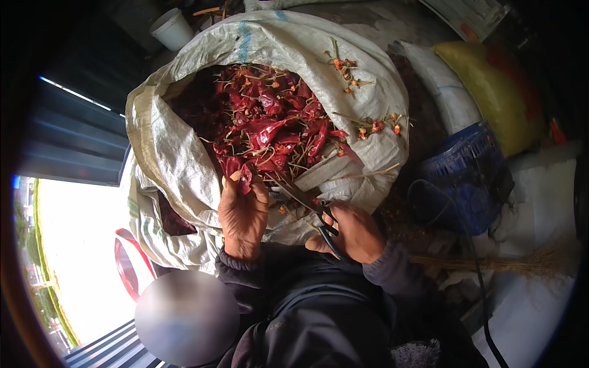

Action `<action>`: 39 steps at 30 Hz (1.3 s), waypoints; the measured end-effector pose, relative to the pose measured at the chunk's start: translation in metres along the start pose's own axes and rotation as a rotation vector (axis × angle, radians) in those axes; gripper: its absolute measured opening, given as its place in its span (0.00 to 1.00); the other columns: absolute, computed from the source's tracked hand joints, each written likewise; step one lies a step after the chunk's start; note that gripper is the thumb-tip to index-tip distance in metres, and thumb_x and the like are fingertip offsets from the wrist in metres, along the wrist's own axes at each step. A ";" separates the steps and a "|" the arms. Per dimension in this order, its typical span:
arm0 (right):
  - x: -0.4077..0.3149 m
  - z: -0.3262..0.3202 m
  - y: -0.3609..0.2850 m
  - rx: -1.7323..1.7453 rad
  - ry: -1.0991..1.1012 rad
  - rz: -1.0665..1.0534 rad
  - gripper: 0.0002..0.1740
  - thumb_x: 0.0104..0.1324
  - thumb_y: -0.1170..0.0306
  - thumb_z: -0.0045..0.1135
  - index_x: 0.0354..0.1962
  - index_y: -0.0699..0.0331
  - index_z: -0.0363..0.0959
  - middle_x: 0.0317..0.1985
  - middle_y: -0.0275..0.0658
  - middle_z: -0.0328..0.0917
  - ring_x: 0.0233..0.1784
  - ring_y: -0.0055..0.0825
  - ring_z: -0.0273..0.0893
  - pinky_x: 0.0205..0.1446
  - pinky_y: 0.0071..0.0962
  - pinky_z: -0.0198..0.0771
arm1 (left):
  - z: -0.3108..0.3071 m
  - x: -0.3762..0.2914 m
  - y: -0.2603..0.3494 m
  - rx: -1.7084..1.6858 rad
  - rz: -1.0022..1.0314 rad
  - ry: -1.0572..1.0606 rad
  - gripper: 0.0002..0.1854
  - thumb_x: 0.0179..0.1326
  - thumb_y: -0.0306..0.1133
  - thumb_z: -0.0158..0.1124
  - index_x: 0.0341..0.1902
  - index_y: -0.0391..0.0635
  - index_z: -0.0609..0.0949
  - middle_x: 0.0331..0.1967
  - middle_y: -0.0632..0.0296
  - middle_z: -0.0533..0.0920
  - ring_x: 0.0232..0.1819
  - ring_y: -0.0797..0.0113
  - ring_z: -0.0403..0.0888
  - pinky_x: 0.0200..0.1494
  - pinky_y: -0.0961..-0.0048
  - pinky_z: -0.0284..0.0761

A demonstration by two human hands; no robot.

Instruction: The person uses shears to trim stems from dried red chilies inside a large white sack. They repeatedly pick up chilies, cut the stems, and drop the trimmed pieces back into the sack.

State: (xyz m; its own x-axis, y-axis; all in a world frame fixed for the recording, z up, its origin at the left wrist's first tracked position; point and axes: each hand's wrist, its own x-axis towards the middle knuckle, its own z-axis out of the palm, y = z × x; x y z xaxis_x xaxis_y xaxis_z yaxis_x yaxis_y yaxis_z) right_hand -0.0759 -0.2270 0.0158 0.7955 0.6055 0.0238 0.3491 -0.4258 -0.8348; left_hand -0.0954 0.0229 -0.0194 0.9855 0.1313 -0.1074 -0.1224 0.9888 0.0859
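Note:
Between the thumb and fingers of my left hand (244,216) is a dried red chili pepper (245,178), held at the near rim of a white woven sack (175,152). My right hand (356,230) grips the dark handles of a pair of scissors (301,197). Their blades point up and left, close to the left fingers; how far apart the blades are is hard to tell. Inside the sack lies a heap of dried red chilies (271,106) with pale stems. Cut stem ends (346,69) rest on the sack's folded right side, and more lie further down it.
At the right stands a blue plastic basket (460,179), with a yellow sack (487,92) behind it. A straw broom (506,264) and a black cable (481,285) lie lower right. Back left is a white bucket (172,30); a red-rimmed container (133,262) stands at the left.

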 end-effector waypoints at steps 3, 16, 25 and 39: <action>0.006 0.004 0.002 -0.077 0.051 -0.058 0.33 0.59 0.41 0.72 0.35 0.65 0.73 0.28 0.46 0.75 0.32 0.47 0.77 0.37 0.43 0.70 | 0.006 -0.004 -0.009 0.047 -0.006 -0.014 0.13 0.71 0.34 0.66 0.51 0.36 0.84 0.48 0.56 0.87 0.53 0.61 0.85 0.58 0.63 0.84; 0.006 -0.005 -0.022 -0.106 0.120 0.219 0.30 0.58 0.48 0.76 0.33 0.68 0.74 0.23 0.44 0.81 0.27 0.45 0.83 0.33 0.38 0.76 | 0.050 -0.017 -0.019 1.613 0.477 0.053 0.33 0.59 0.37 0.75 0.65 0.34 0.75 0.62 0.52 0.78 0.67 0.57 0.73 0.72 0.61 0.63; 0.004 0.010 -0.029 0.339 0.085 0.188 0.28 0.62 0.52 0.74 0.39 0.71 0.76 0.28 0.45 0.83 0.30 0.40 0.84 0.36 0.36 0.76 | 0.057 -0.014 -0.043 2.012 0.485 -0.016 0.11 0.76 0.34 0.59 0.53 0.38 0.79 0.33 0.52 0.84 0.32 0.62 0.83 0.38 0.70 0.77; 0.008 -0.053 -0.002 0.678 0.191 0.197 0.34 0.62 0.45 0.73 0.45 0.67 0.73 0.26 0.27 0.69 0.26 0.13 0.67 0.28 0.20 0.64 | 0.030 -0.006 -0.023 1.090 0.083 0.117 0.12 0.78 0.35 0.56 0.56 0.40 0.77 0.36 0.63 0.78 0.27 0.77 0.70 0.29 0.81 0.64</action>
State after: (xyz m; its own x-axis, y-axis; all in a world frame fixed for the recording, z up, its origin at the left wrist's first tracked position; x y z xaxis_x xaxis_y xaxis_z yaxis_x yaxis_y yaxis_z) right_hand -0.0439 -0.2569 0.0470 0.9059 0.4066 -0.1186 -0.1441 0.0325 -0.9890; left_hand -0.0954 -0.0028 0.0092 0.9547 0.2577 -0.1490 0.0382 0.3904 0.9199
